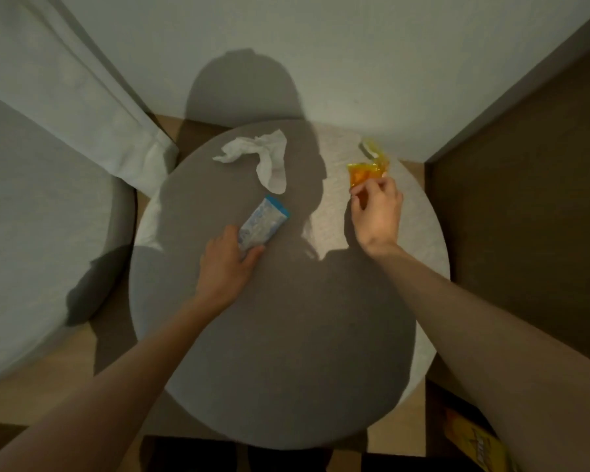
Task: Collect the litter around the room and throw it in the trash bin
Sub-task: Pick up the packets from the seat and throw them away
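Litter lies on a round grey table (286, 352). A blue-and-white wrapper (261, 223) rests near the middle, and my left hand (227, 265) closes its fingers around the wrapper's near end. At the right rim, my right hand (377, 212) pinches the lower corner of a crumpled orange-yellow wrapper (368, 168). A crumpled white tissue (261, 155) lies at the far side, untouched. No trash bin is in view.
A white curtain (92, 107) hangs at the left beside a pale rounded chair or cushion (31, 233). A dark wooden panel (525, 199) stands to the right. A yellow packet (474, 441) lies on the floor at the lower right. The white wall is close behind the table.
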The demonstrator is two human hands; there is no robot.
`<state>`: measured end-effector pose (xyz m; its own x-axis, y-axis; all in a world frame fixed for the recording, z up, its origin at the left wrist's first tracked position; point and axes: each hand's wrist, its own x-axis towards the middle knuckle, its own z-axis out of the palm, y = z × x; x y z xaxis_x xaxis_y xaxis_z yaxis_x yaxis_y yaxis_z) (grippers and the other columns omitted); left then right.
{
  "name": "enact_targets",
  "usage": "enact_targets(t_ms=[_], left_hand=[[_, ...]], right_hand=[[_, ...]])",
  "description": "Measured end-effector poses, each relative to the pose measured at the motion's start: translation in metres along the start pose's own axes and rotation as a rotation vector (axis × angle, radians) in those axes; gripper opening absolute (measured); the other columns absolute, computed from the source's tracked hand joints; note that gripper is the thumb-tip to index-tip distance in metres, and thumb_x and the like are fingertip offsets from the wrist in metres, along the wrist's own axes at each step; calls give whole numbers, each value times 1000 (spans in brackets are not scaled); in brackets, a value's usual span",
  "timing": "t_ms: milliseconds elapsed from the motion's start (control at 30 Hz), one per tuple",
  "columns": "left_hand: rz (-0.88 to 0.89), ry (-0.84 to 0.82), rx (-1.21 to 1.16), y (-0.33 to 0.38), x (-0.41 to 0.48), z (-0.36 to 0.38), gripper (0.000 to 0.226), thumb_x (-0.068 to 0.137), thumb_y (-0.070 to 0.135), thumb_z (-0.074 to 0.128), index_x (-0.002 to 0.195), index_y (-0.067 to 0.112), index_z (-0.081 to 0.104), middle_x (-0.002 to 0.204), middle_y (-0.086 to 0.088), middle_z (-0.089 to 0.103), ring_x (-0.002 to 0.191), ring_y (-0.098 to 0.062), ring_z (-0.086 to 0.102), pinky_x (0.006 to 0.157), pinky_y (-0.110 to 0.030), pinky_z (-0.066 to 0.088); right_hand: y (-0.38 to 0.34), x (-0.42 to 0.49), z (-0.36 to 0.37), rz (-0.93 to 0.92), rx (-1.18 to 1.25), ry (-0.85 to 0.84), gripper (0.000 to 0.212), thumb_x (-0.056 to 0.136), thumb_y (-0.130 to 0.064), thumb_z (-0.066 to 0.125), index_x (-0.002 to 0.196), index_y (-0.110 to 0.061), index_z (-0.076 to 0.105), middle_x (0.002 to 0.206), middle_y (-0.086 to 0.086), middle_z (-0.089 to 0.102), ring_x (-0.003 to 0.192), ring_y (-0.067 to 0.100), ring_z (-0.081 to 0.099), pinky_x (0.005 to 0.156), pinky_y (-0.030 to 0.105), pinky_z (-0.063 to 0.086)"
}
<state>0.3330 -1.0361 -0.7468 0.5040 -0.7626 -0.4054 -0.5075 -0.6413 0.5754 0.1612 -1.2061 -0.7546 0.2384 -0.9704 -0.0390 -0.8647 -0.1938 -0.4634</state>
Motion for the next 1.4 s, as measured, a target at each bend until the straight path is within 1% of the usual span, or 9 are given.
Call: enact_targets(t_ms=[167,267,400,500,567,767,967,1133,1400], left_hand=[[-175,71,-175,-6,0,-29,44,89,39,58,119,8,46,118,-12,58,104,-31,57,83,-43,50],[-216,99,-229,-10,1,-47,46,90,38,57,125,10,44,120,-9,56,103,-25,57,76,-34,47],[-231,174,-282,-20,6,-66,43,89,40,57,122,15,44,109,-4,58,89,-22,60,68,-37,51],[-249,199,-278,-29,7,-73,41,88,44,58,119,21,45,108,-3,59,88,-22,62,72,-43,56],[-248,189,-269,-33,5,-75,39,87,45,58,116,21,46,107,-2,59,89,-22,61,74,-47,56],[-238,195,-280,-35,2,-77,44,87,47,56,121,21,44,108,3,55,90,-18,60,74,-46,57],[-225,156,-316,-18,-18,-92,37,86,49,57,112,25,44,105,2,57,85,-15,61,70,-47,57],[-182,162,-352,8,-48,-120,40,88,40,59,117,15,48,110,-4,60,85,-15,60,59,-28,49],[-81,99,-349,33,-122,-162,48,88,41,59,123,12,46,111,-8,61,77,-10,56,55,-21,44]], right_hand=[[-48,-17,-10,-218,250,162,16,85,-2,60,100,-9,60,118,13,53,113,25,52,99,26,39],[-97,-16,-10,-352,504,120,36,85,-5,61,113,-27,54,123,16,51,116,28,51,100,28,42],[-139,2,18,-512,294,2,45,86,-8,58,130,-7,46,140,22,40,128,37,39,107,37,33],[-144,11,45,-401,141,-193,61,88,-8,55,144,-8,33,154,25,18,141,41,21,116,47,21],[-137,17,58,-263,69,-272,66,90,-16,55,149,-17,25,157,22,10,141,41,23,114,47,26],[-130,10,64,-330,-164,-208,54,93,-24,53,144,-27,35,133,15,48,113,33,46,89,39,41],[-127,1,29,-201,-130,-390,53,86,-8,51,136,-20,36,121,20,47,110,41,48,78,40,45],[-134,-32,-35,-223,-27,-324,46,83,-11,61,126,-19,46,108,17,54,99,39,54,73,35,46],[-146,-117,-143,-235,96,-191,49,80,-9,64,124,-25,47,110,11,55,108,32,50,84,39,47]])
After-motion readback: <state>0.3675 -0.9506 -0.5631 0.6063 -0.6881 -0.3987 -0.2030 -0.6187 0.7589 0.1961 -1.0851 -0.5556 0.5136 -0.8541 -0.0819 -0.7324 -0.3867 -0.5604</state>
